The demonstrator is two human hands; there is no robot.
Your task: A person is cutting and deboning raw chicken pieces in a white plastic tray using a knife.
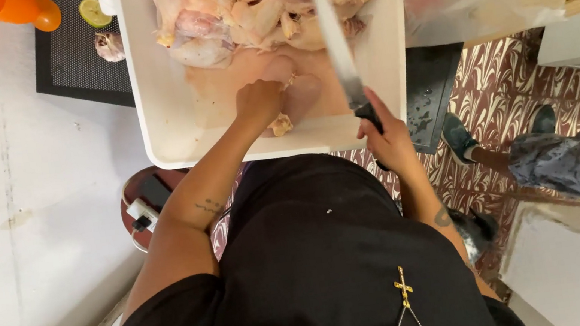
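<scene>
The left hand (259,101) presses a raw chicken piece (295,94) onto the white cutting board (159,90). Just right of it, the right hand (386,138) grips a knife (338,50), blade over the pieces beyond.

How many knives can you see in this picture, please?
1. The knife is in the right hand, its blade over the white cutting board beside the raw chicken. Others could be hidden out of frame.

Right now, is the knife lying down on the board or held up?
Held up. The right hand grips the knife, blade raised over the white cutting board.
</scene>
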